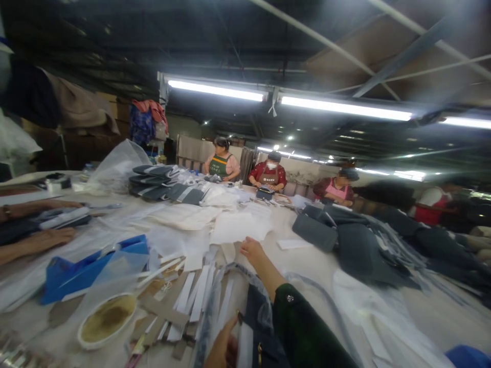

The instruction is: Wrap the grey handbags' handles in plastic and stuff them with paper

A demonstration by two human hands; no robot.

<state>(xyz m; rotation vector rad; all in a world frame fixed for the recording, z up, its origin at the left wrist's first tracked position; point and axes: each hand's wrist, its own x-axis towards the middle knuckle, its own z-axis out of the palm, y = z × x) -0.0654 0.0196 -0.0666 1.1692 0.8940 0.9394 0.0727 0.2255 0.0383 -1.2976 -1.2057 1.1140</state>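
At the bottom centre lies a dark navy bag (264, 332) with a gold zipper pull and a pale strip along its side. My left hand (222, 347), partly cut off by the frame's lower edge, grips the bag's left edge. My right hand (253, 253) reaches forward over the table, its fingers bent together at the near edge of a white sheet (233, 227). A clear plastic sleeve (209, 306) curves around the bag. Left of it are several white and grey-brown strips (195, 296).
A bowl of yellowish paste (109, 317) and a blue tray (92, 271) stand at the left, near a co-worker's hands (46, 240). Dark pieces (356, 250) pile up at the right. Several co-workers (268, 174) sit across the table.
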